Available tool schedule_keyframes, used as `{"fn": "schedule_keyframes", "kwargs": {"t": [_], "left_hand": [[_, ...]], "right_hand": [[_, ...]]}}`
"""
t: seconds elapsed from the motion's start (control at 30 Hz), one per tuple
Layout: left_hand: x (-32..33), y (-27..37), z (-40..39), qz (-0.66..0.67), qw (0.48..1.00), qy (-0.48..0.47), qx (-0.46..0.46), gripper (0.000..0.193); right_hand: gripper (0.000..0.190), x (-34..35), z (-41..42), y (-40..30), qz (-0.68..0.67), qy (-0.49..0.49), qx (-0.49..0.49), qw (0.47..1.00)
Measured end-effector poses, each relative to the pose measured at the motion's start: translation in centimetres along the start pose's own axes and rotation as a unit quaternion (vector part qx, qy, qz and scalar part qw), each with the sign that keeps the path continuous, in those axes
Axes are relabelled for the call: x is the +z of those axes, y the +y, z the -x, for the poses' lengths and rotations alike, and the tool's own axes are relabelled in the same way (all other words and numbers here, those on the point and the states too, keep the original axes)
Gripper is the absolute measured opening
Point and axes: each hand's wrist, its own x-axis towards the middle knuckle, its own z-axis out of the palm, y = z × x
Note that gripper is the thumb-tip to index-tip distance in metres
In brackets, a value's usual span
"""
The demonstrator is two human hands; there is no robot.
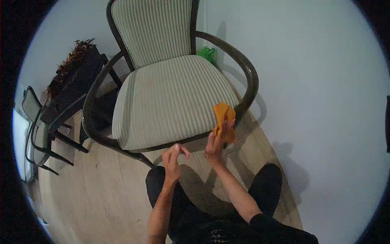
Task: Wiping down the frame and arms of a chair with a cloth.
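An upholstered armchair with a striped seat [173,97] and dark wooden curved arms stands straight before me. My right hand [215,146] grips a crumpled orange cloth [225,114] by the seat's front right corner, close to the foot of the right armrest [251,76]. Whether the cloth touches the wood cannot be made out. My left hand [173,161] is just below the front rail [164,146], above my knee. It holds nothing, and its fingers are loosely bent and partly apart.
A dark wooden table [73,82] with a brown feathery thing [71,62] on top stands at the left. Beyond it is a second armchair [39,140]. Something green [207,55] lies behind the chair. A white wall [320,91] rises close on the right, above a pale plank floor [100,189].
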Motion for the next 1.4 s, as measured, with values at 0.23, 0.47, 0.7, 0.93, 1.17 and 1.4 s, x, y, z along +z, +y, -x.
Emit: {"fn": "schedule_keyframes", "kwargs": {"t": [0.23, 0.47, 0.7, 0.93, 1.17, 1.4], "left_hand": [[-0.6, -2.9, 3.1, -0.043, 0.997, -0.018, -0.066, 0.051], [0.6, -2.8, 4.1, -0.089, 0.993, -0.036, -0.069, 0.05], [1.0, -3.6, 4.6, -0.109, 0.99, -0.001, -0.089, 0.049], [-1.2, -6.2, 5.4, -0.048, 0.975, 0.133, -0.17, 0.053], [-3.8, -7.4, 5.8, 0.102, 0.928, 0.3, -0.195, 0.057], [-7.9, -3.4, 9.4, 0.219, 0.834, 0.503, -0.059, 0.07]], "right_hand": [[0.065, 0.4, 2.3, 1.9, -0.027, -0.024, 0.093, 0.995], [0.04, 0.8, 7.1, -0.6, 0.093, -0.278, 0.148, 0.945], [0.035, 1.5, 7.6, 1.5, 0.044, -0.222, 0.031, 0.974], [0.049, 1.6, 7.5, 1.2, 0.119, -0.228, -0.107, 0.96], [0.064, 6.5, 8.3, -0.5, 0.161, -0.305, -0.338, 0.876], [0.077, 13.2, 8.1, -9.8, 0.184, -0.426, -0.496, 0.734]]}}
